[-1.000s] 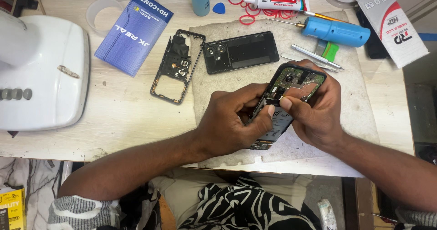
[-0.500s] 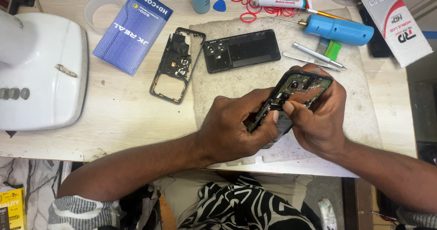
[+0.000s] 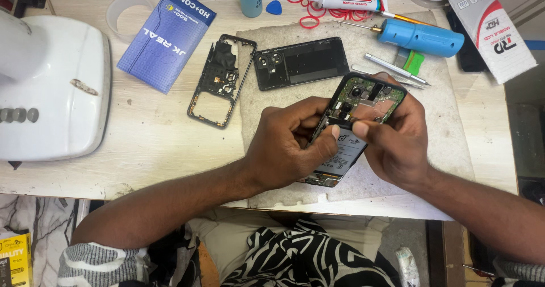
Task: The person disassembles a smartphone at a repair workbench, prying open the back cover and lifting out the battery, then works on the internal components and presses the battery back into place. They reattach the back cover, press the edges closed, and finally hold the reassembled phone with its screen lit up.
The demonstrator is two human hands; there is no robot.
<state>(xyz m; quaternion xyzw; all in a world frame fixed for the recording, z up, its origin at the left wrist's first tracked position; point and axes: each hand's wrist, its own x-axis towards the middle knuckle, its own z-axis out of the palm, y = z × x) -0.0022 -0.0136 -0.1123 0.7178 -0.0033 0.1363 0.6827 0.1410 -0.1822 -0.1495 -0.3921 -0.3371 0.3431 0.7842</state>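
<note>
- The opened phone [image 3: 351, 129] is lifted just above the grey mat [image 3: 448, 145], tilted, its exposed board uppermost.
- Risk, as I judge it: fingertips pressing near the bare board could bend a connector or tear a ribbon, and a slip could drop the phone onto the mat.
- Left hand [image 3: 289, 145] comes in from the phone's left, fingers curled around its edge, thumb on the battery.
- Right hand [image 3: 397, 136] wraps the phone's right edge, thumb and forefinger pinched narrow over the board.
- Black frame [image 3: 218, 80] and back cover [image 3: 301, 63] lie beyond the phone.

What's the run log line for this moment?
left hand: holds opened phone | right hand: fingertips on its internals | nearby: back cover, frame
</note>
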